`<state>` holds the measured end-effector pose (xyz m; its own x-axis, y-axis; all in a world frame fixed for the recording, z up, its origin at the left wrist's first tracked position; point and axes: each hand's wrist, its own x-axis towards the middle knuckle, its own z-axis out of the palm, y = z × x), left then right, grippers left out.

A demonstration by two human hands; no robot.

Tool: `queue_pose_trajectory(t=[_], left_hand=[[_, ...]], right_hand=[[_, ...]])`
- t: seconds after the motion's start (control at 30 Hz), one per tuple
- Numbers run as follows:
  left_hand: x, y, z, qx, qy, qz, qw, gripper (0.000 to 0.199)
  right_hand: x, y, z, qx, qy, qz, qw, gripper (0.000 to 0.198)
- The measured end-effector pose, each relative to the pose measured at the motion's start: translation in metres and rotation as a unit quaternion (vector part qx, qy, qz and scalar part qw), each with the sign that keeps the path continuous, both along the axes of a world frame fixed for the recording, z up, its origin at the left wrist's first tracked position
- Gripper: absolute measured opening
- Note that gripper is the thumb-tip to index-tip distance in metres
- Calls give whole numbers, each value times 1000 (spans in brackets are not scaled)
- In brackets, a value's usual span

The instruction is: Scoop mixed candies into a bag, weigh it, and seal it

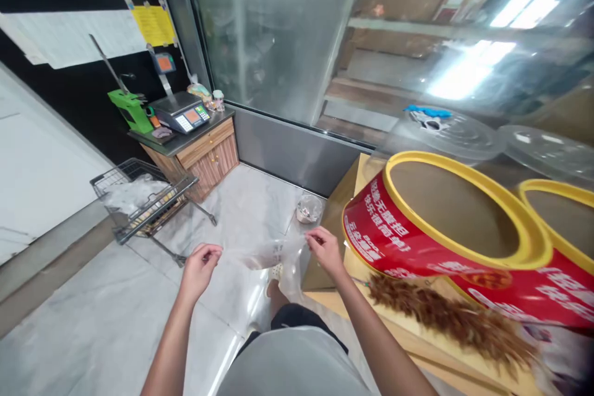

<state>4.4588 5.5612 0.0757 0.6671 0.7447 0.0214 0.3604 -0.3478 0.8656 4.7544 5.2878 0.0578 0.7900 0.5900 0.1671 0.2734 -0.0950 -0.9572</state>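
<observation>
A thin clear plastic bag with faint dark print is stretched between my two hands, in front of my legs. My left hand pinches its left end between thumb and fingers. At the other end, my right hand pinches the bag's upper corner, and part of the bag hangs down below it. To the right of my right hand stands a large red tub with a yellow rim. A brown feather duster lies on the wooden ledge in front of the tub.
A second red tub and clear lids are at the right. A wire shopping cart stands left, by a cabinet bearing a scale and a green device. A small lined bin sits below the glass wall.
</observation>
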Motion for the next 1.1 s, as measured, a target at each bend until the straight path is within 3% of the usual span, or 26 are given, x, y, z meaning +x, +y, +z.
queue_pose_trajectory(t=[0.17, 0.43, 0.63, 0.83, 1.1], left_hand=[[96, 70, -11, 40, 12, 4, 999, 32], [226, 162, -2, 64, 12, 63, 996, 34], [302, 242, -7, 73, 20, 68, 995, 29], [378, 346, -29, 74, 16, 70, 995, 28], [447, 469, -33, 39, 31, 118, 992, 29]], right_hand=[[98, 78, -20, 14, -21, 4, 1000, 20], [237, 197, -15, 28, -13, 41, 999, 23], [316, 281, -29, 36, 23, 43, 998, 22], [390, 385, -39, 5, -11, 74, 997, 22], [472, 524, -16, -5, -10, 120, 993, 22]])
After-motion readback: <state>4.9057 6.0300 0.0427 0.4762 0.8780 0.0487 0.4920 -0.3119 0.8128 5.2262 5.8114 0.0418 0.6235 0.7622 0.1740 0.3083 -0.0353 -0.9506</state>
